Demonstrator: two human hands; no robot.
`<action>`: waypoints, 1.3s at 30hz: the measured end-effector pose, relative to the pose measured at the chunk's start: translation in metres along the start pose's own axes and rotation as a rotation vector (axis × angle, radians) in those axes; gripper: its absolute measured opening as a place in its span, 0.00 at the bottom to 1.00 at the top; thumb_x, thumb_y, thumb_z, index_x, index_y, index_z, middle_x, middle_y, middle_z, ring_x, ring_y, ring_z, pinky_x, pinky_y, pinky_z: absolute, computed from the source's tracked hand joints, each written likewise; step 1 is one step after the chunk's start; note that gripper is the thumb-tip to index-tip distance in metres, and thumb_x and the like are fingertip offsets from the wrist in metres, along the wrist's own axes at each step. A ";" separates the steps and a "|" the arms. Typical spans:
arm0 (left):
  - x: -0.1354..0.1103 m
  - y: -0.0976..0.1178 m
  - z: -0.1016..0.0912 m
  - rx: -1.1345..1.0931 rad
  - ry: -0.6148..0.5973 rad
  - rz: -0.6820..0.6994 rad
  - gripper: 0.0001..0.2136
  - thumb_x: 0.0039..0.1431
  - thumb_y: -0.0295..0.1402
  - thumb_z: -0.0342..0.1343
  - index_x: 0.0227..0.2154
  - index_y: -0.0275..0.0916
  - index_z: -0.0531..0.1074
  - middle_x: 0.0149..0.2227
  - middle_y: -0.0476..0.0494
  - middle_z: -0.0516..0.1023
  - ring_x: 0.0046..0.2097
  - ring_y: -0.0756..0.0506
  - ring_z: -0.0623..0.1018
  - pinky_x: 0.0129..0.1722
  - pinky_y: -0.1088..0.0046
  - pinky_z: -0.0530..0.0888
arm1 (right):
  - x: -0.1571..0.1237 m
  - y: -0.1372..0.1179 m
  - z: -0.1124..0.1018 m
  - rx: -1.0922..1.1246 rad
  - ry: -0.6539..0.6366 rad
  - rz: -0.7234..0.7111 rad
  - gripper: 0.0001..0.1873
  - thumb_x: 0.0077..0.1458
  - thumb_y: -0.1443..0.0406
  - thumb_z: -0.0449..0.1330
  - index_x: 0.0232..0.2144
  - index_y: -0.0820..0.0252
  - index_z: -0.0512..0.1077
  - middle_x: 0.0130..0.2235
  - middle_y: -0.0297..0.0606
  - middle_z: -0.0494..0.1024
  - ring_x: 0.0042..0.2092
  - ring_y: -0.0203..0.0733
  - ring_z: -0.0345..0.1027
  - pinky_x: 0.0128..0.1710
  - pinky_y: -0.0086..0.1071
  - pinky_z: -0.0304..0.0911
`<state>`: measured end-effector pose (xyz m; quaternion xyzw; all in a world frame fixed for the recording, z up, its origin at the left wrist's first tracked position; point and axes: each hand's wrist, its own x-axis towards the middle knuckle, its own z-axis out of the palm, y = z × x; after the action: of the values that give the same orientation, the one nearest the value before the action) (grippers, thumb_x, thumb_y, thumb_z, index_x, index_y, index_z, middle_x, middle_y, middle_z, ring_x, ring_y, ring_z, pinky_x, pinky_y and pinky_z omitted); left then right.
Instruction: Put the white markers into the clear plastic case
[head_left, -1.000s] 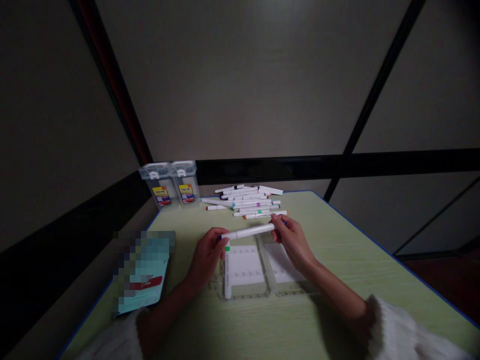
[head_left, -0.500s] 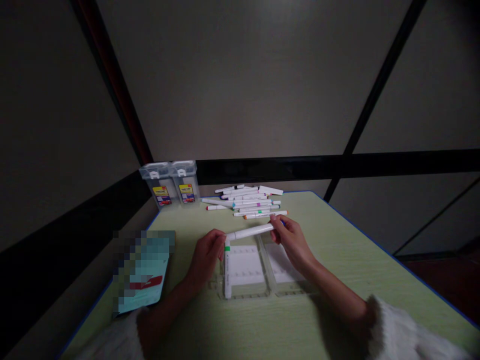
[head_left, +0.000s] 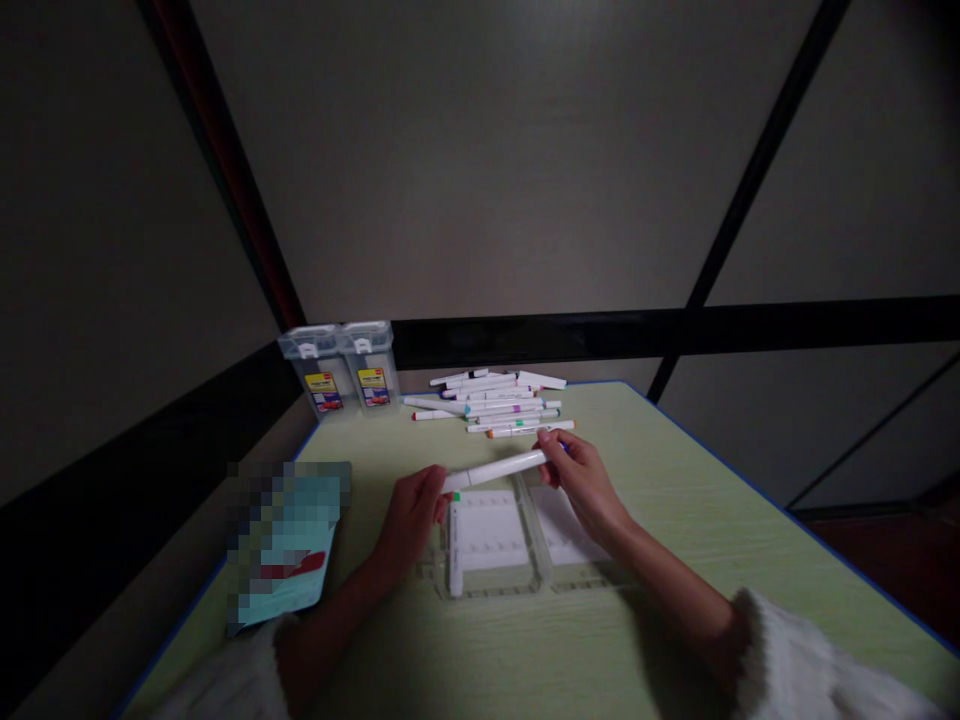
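Observation:
A white marker (head_left: 506, 467) is stretched between my two hands above a clear plastic case. My left hand (head_left: 411, 515) pinches its left end. At the other end, the fingertips of my right hand (head_left: 577, 478) are closed on it, with a bit of blue showing there. Below lies the open clear case (head_left: 541, 575), with white inserts in both halves. Along the left side of its left half lies another white marker (head_left: 456, 555) with a green band, its top partly hidden by my left hand.
Behind my hands lies a pile of white markers (head_left: 502, 405) with variously coloured ends. Two clear lidded boxes (head_left: 367, 375) with yellow labels stand at the back left. A teal packet (head_left: 296, 550), partly blurred out, lies on the green table (head_left: 480, 660) at left.
My left hand has shifted slightly left and down with the marker's left end, now covering the top of the green-banded marker. My right hand has hardly moved.

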<state>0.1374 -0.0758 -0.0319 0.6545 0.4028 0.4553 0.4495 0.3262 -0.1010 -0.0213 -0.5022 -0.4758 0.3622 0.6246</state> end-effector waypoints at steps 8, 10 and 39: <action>0.001 0.001 0.000 0.005 0.010 -0.001 0.18 0.51 0.44 0.44 0.13 0.39 0.54 0.10 0.57 0.55 0.15 0.55 0.57 0.18 0.78 0.58 | 0.000 0.000 -0.001 -0.008 0.004 0.007 0.20 0.48 0.51 0.54 0.16 0.60 0.62 0.13 0.27 0.59 0.17 0.31 0.50 0.18 0.27 0.46; 0.000 0.002 0.000 0.010 0.011 0.000 0.18 0.51 0.44 0.44 0.13 0.39 0.55 0.10 0.58 0.55 0.15 0.55 0.57 0.18 0.78 0.57 | 0.000 -0.001 0.000 -0.009 -0.001 0.007 0.19 0.48 0.52 0.53 0.16 0.60 0.61 0.13 0.27 0.59 0.17 0.31 0.49 0.18 0.27 0.46; 0.000 -0.006 -0.003 0.088 0.039 -0.054 0.23 0.51 0.49 0.42 0.11 0.38 0.59 0.10 0.54 0.58 0.15 0.54 0.58 0.16 0.77 0.55 | -0.001 -0.003 0.000 -0.001 -0.023 0.001 0.19 0.49 0.53 0.53 0.16 0.59 0.61 0.13 0.27 0.60 0.17 0.30 0.49 0.18 0.26 0.46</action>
<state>0.1343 -0.0733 -0.0375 0.6536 0.4488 0.4374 0.4243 0.3259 -0.1026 -0.0186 -0.4985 -0.4829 0.3684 0.6186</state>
